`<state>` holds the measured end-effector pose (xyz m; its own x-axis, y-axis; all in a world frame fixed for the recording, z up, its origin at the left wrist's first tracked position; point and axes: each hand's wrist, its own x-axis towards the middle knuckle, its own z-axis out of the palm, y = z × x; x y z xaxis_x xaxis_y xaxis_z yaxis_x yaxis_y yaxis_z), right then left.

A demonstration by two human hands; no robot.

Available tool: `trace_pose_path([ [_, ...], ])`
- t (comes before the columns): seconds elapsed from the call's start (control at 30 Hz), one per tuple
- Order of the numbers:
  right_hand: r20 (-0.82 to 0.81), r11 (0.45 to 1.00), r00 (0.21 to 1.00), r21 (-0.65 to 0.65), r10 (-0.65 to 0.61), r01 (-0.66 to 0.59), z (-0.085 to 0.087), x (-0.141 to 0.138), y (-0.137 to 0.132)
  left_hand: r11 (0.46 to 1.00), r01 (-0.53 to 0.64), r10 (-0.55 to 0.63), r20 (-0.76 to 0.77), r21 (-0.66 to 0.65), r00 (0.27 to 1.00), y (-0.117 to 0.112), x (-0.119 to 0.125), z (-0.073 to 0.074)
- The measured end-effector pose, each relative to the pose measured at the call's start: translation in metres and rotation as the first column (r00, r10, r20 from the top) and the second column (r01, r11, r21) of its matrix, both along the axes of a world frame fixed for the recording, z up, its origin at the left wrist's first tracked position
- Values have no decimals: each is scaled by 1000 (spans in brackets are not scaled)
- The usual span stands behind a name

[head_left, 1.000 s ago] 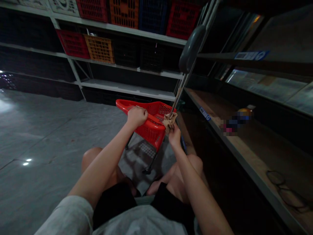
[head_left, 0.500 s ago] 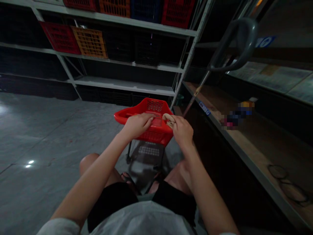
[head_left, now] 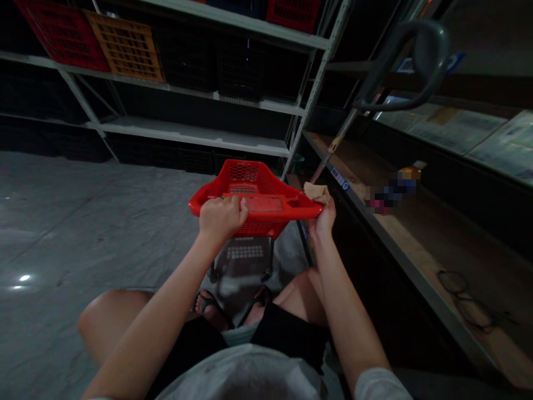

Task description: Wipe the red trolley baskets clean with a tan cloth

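A small red plastic shopping cart [head_left: 258, 230] stands on the floor in front of my knees, its handle side turned to me. My left hand [head_left: 222, 218] is closed round the left part of its red handle bar, thumb on top. At the right end of the rim, my right hand [head_left: 325, 219] holds a folded beige cloth [head_left: 317, 191] against the red plastic. Part of the right fingers is hidden behind the cloth and the rim. Under the basket show the cart's dark legs and wheels.
Grey metal shelving [head_left: 195, 136] with a yellow crate [head_left: 127, 47] and a red crate [head_left: 64, 36] spans the back. To the right, a wooden shelf [head_left: 410, 244] bears eyeglasses [head_left: 468, 303] and a blurred-out item. A grey loop handle [head_left: 439, 69] on a pole leans there.
My right hand has moved with the cloth from the middle of the handle to the right corner of the rim. My left hand has shifted left and closed round the bar. The cart looks turned slightly.
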<state>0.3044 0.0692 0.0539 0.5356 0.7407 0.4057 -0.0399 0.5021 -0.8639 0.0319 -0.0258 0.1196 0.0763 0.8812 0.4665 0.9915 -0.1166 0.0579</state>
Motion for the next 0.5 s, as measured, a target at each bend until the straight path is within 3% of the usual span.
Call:
trace_pose_path([
  [0.07,81,984,981,54,-176,172,-1,-10,-22,1000,-1,1,5,13,1000,1,-7,-1],
  [0.13,305,951,905,187,-295,247,-1,-24,-49,999,-3,3,0,38,1000,2,-15,-3],
  [0.23,626,921,692,358,-359,154,5,-55,-80,996,-3,5,-22,85,1000,5,-21,-6],
  [0.33,796,923,486,379,-360,63,17,-96,-88,993,8,-3,-40,117,999,7,-20,-8],
  [0.5,891,936,304,351,-337,7,37,-140,-84,989,34,-24,-67,143,997,7,-17,-8],
])
